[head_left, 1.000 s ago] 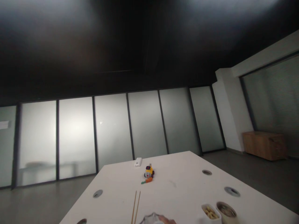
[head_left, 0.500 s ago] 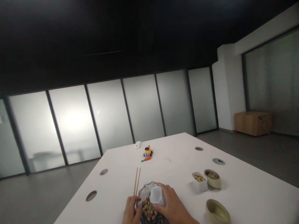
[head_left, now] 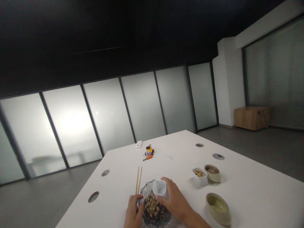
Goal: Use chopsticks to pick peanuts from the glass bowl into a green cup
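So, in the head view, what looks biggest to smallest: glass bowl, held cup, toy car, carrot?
Glass bowl
Held cup
Toy car
Carrot
Real sizes unsure: toy car and carrot are farther away.

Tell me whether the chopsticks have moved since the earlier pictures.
No: the chopsticks show no shift against the farther hole on the left of the table.

Down low, the near ends of the chopsticks [head_left: 137, 181] are being hidden by the left hand [head_left: 133, 209], the glass bowl [head_left: 145, 189] is being partly covered by the right hand [head_left: 174, 198], and the table [head_left: 95, 215] is being cropped below!
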Available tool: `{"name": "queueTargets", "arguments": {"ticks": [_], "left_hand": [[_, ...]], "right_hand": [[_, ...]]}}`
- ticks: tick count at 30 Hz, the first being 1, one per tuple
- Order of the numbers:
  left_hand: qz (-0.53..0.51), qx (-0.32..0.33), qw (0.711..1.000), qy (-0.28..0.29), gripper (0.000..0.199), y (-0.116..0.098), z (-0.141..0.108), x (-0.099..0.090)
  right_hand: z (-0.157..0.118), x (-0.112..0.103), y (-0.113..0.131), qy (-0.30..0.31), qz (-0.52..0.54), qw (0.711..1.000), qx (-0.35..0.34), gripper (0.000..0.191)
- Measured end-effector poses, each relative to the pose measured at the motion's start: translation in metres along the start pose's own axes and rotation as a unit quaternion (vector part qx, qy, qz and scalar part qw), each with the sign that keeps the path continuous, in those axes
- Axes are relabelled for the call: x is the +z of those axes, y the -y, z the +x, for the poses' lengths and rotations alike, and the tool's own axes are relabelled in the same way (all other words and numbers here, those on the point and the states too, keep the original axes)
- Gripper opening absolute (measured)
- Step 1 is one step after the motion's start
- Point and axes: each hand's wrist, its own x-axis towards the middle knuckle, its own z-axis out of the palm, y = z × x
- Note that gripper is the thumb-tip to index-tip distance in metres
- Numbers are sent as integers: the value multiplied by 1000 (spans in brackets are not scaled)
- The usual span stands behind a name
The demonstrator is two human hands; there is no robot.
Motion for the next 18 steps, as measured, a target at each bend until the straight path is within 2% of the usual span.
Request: {"name": "queueTargets", "arguments": {"ticks": [3, 5, 7, 9, 13, 18], "left_hand": [[2, -4, 1000, 10, 40, 1, 0, -2], [1, 0, 1000, 16, 38, 0, -2, -3], [-1, 1, 1000, 19, 37, -3, -3, -4], [-4, -3, 1000, 22, 37, -7, -4, -5], [-8, -17, 1000, 21, 39, -15, -5, -8], [-7, -27, 999, 19, 41, -22, -5, -9]], "right_hand": [[9, -13, -2, -102, -22, 994, -10, 56], [15, -22, -7, -177, -56, 982, -19, 50], [20, -29, -16, -226, -99, 969, -7, 49], [22, -31, -27, -231, -137, 963, 20, 51], [20, -26, -47, -168, -190, 964, 76, 56], [17, -19, -48, -148, -200, 964, 91, 56]]}}
